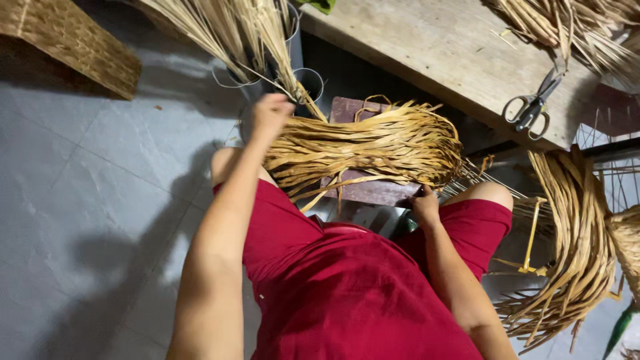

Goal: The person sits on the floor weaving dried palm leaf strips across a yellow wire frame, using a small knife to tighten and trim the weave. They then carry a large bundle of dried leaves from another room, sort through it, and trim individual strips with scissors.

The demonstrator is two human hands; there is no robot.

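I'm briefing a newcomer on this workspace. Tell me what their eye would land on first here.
First, the thick bundle of golden straw strips draped over a small dark stool at the centre, with the left hand closed on strands at its upper end and the right hand at its lower edge. Next, the red clothing filling the foreground. Then the scissors on the wooden bench, upper right.

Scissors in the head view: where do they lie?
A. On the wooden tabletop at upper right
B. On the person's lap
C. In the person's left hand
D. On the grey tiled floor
A: the scissors lie on the wooden tabletop, apart from both hands; the left hand and the right hand are both at the bundle of dried straw strips.
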